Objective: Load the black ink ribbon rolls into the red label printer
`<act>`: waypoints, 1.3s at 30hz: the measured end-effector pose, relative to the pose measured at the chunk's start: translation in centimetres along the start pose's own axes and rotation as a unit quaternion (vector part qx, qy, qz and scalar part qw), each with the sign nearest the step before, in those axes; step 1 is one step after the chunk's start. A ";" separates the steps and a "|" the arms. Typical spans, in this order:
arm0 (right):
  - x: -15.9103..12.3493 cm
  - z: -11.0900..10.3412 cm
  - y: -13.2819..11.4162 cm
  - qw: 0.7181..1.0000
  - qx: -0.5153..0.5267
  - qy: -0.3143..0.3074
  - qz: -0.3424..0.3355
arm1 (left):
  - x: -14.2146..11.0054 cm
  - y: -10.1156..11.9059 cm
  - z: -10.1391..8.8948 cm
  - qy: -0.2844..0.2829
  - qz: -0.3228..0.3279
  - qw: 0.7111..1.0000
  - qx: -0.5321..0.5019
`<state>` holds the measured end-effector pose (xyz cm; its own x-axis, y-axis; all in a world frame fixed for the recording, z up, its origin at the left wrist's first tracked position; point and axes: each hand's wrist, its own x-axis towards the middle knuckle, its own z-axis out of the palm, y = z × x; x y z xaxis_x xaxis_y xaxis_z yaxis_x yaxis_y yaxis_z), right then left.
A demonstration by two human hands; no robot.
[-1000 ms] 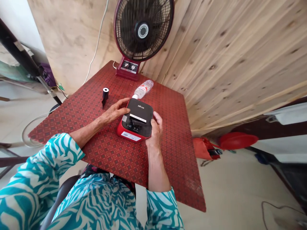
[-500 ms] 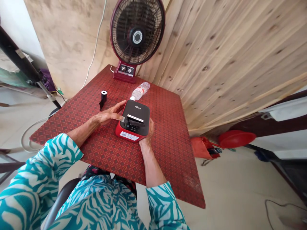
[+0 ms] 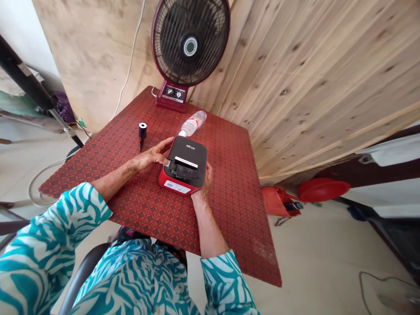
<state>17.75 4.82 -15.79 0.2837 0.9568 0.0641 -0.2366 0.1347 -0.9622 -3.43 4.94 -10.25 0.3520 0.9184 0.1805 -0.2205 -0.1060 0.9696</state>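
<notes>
Clock positions are taken from the printer, 12 being away from you.

1. Sleeves (image 3: 223,280), yours, teal and white, leaf-like pattern.
2. Desk (image 3: 236,214), covered in red diamond pattern.
3. Right hand (image 3: 204,181), at 4 o'clock: curled against the printer's side; fingers partly hidden, so you cannot tell how far closed.
4. Printer (image 3: 188,151), compact, black top over red body, on the desk before you between your hands. White label (image 3: 177,187) on the near face; dark strip or flap (image 3: 186,172) at the top's near part.
5. Left hand (image 3: 151,157), at 9 o'clock: loosely open, fingers extended along the side, thumb on the grey patch of the top's near-left corner.
6. Roll (image 3: 142,132), black with white end, upright at 10 o'clock, loose tail toward you.
7. Plastic bottle (image 3: 194,123), clear, lying at 12 to 1 o'clock, cap just beside the printer.
8. Fan (image 3: 190,46), maroon, standing at 12 o'clock, by the far edge.
</notes>
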 end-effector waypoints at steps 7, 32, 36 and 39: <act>-0.3 0.3 -0.3 0.999 0.009 0.035 0.014 | -0.2 -1.2 0.3 0.023 -0.004 1.000 -0.002; 0.8 0.3 0.4 0.999 -0.037 0.002 -0.029 | -0.1 7.0 2.8 -0.123 0.192 0.823 0.520; 0.8 0.4 0.2 0.999 -0.026 -0.013 -0.037 | 2.7 7.2 2.8 -0.151 0.115 0.781 0.595; 0.7 0.5 0.0 0.999 -0.025 -0.020 -0.036 | 4.6 7.3 3.1 -0.199 0.037 0.742 0.639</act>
<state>17.47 5.65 -15.60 0.2610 0.9545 0.1440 -0.1688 0.1920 -0.9668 -0.63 7.22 -1.82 0.6793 0.7333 0.0287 0.7002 -0.6594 0.2736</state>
